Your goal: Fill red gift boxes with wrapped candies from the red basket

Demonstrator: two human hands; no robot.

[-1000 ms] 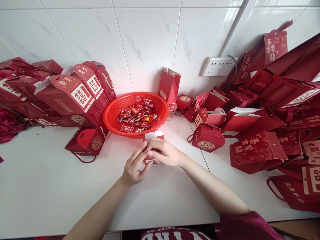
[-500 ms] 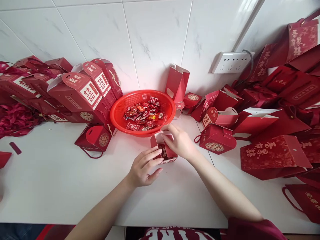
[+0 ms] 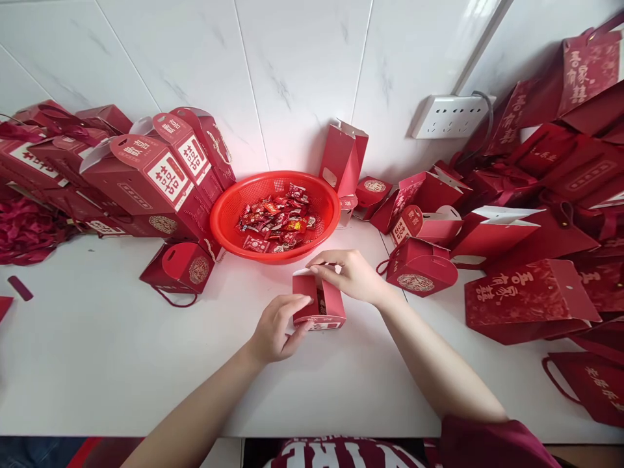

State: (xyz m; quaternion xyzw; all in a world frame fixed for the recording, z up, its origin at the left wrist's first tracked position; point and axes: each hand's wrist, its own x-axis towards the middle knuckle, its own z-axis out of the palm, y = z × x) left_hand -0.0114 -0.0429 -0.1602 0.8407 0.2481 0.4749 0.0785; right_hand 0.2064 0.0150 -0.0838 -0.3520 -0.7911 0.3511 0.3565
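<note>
White tabletop [image 3: 146, 364] is backed by marbled tiles [image 3: 302, 71]. Near the red basket [image 3: 219, 227], a small box [image 3: 334, 302] is steadied by the loosely curled left hand [image 3: 275, 328]; its far flap is pinched by the right [image 3: 353, 276].

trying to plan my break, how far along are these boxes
Looks done: corded box left of the basket, closed. In hand: small box, left hand and right hand on it, flaps not yet meeting. Apparently left: that gap, the open white-edged box at right, sweets in the basket.
</note>
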